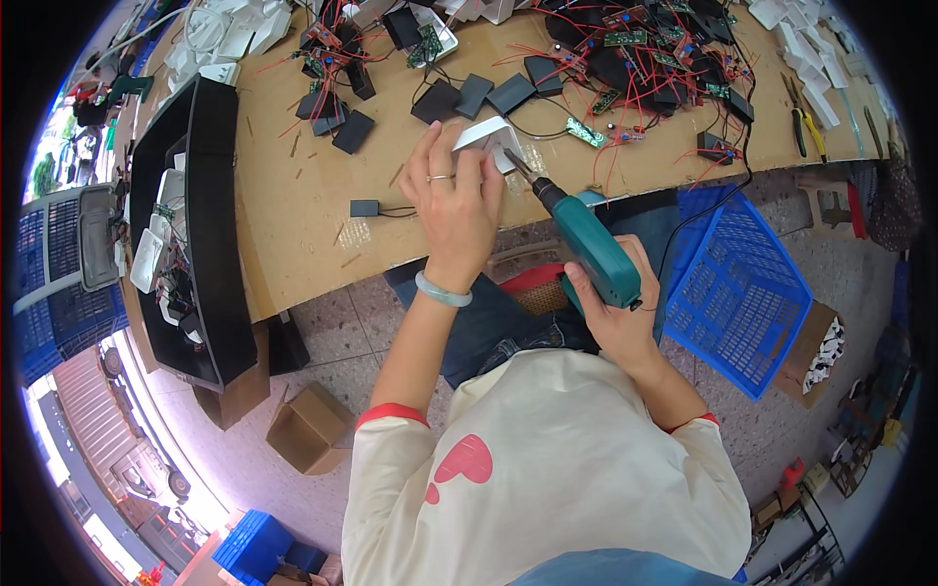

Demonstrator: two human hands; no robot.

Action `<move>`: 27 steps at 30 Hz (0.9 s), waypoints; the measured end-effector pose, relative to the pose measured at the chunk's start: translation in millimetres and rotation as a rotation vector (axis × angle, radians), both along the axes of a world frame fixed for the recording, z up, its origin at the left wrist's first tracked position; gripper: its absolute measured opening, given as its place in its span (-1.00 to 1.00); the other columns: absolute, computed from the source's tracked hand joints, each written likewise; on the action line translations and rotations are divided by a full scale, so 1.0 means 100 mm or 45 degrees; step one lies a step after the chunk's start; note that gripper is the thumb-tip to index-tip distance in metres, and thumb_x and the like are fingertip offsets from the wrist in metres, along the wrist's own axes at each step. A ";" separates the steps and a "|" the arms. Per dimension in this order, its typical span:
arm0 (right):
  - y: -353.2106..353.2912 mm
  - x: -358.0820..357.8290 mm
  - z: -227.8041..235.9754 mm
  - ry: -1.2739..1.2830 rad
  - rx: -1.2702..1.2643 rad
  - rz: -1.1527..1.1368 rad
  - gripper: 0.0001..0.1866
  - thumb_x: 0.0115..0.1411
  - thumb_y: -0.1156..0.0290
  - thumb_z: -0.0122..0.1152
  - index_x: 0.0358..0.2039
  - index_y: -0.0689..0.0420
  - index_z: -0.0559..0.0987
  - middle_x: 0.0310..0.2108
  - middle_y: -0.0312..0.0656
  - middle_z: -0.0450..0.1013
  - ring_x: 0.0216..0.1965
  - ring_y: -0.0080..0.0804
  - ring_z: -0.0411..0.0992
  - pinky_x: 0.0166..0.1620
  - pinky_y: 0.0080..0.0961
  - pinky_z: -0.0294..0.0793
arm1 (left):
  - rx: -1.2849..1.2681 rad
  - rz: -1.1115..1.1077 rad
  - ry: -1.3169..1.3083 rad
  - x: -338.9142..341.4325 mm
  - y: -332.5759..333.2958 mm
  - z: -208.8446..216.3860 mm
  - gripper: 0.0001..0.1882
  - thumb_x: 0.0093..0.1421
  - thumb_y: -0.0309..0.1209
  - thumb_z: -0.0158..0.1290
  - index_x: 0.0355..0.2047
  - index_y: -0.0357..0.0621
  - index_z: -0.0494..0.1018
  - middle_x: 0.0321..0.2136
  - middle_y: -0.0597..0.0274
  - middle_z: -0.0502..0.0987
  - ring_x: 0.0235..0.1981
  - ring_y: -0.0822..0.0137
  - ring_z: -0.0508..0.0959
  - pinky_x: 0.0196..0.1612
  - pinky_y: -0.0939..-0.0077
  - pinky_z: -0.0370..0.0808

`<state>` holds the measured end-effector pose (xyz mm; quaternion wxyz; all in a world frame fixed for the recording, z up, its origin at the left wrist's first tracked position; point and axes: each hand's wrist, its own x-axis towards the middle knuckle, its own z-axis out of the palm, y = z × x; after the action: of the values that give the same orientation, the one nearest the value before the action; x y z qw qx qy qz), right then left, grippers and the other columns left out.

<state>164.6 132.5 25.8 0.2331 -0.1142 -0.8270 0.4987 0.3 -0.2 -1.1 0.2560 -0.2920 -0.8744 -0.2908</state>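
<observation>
My left hand (453, 200) grips a small white plastic housing (485, 133) by its near side, above the cardboard-covered table (293, 225). A ring and a pale bangle show on that hand and wrist. My right hand (621, 311) is wrapped round a green corded electric screwdriver (590, 244), tilted with its bit toward the housing. The tip of the bit reaches the inside of the housing; whether it meets a screw is too small to tell. Just beyond the left hand lie several black rectangular boxes (436, 102) with dark leads. A lone small dark box (364, 208) sits left of that hand.
Green circuit boards with red wires (625, 63) are heaped at the back right. Pliers with yellow and black handles (810, 132) lie at right. A black bin (210, 234) holds white housings at left. Blue crates (743, 283) and a cardboard box (311, 428) stand lower down.
</observation>
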 end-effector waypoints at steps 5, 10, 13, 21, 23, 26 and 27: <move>0.00 0.00 0.00 -0.020 -0.036 -0.008 -0.75 0.10 0.51 0.46 -0.39 0.28 0.49 -0.38 -0.10 0.40 -0.38 -0.24 0.41 -0.33 -0.44 0.39 | -0.036 0.020 0.000 0.00 0.01 0.02 -0.87 0.07 -0.49 0.25 -0.38 -0.12 0.51 0.05 0.18 0.49 0.18 0.02 0.39 0.17 0.11 0.27; -0.02 0.00 0.05 -0.040 -0.121 -0.044 -0.76 0.11 0.50 0.45 -0.33 0.30 0.54 -0.32 -0.08 0.45 -0.33 -0.24 0.44 -0.28 -0.44 0.43 | -0.030 0.018 -0.008 0.00 0.00 0.02 -0.87 0.08 -0.49 0.25 -0.38 -0.12 0.51 0.05 0.18 0.49 0.18 0.02 0.40 0.17 0.11 0.27; 0.00 0.04 0.04 -0.046 -0.113 -0.005 -0.76 0.16 0.52 0.41 -0.22 0.32 0.55 -0.25 -0.13 0.44 -0.27 -0.36 0.44 -0.22 -0.52 0.43 | -0.027 0.018 -0.008 0.00 0.00 0.02 -0.87 0.08 -0.49 0.25 -0.38 -0.13 0.51 0.05 0.18 0.49 0.18 0.02 0.40 0.17 0.11 0.27; 0.00 0.00 0.00 -0.051 -0.141 0.018 -0.77 0.21 0.53 0.37 -0.17 0.33 0.55 -0.22 -0.19 0.43 -0.25 -0.48 0.42 -0.19 -0.58 0.41 | -0.015 0.010 -0.016 0.00 0.01 0.03 -0.87 0.08 -0.50 0.25 -0.38 -0.14 0.51 0.04 0.18 0.50 0.17 0.02 0.41 0.17 0.11 0.28; 0.01 0.00 -0.01 -0.041 -0.087 0.038 -0.79 0.20 0.53 0.37 -0.21 0.31 0.55 -0.24 -0.17 0.42 -0.28 -0.44 0.41 -0.22 -0.55 0.41 | -0.012 0.009 -0.011 -0.01 0.01 0.03 -0.87 0.07 -0.50 0.25 -0.38 -0.14 0.51 0.05 0.19 0.50 0.17 0.02 0.41 0.17 0.11 0.29; 0.04 0.02 -0.03 -0.070 -0.025 0.063 -0.81 0.20 0.52 0.37 -0.24 0.30 0.55 -0.26 -0.16 0.42 -0.31 -0.41 0.41 -0.23 -0.52 0.40 | -0.007 0.008 -0.014 -0.01 0.01 0.03 -0.87 0.08 -0.50 0.25 -0.38 -0.14 0.51 0.04 0.19 0.50 0.17 0.02 0.41 0.17 0.11 0.29; 0.04 0.02 -0.02 -0.071 -0.025 0.063 -0.81 0.20 0.52 0.37 -0.24 0.30 0.55 -0.26 -0.16 0.42 -0.31 -0.41 0.41 -0.23 -0.52 0.40 | -0.007 0.008 -0.014 -0.01 0.01 0.03 -0.87 0.08 -0.50 0.25 -0.38 -0.14 0.51 0.04 0.19 0.50 0.17 0.02 0.41 0.17 0.11 0.29</move>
<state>166.4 136.1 23.4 0.1966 -0.1097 -0.8309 0.5089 -0.3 0.8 1.5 0.2512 -0.2882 -0.8776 -0.2894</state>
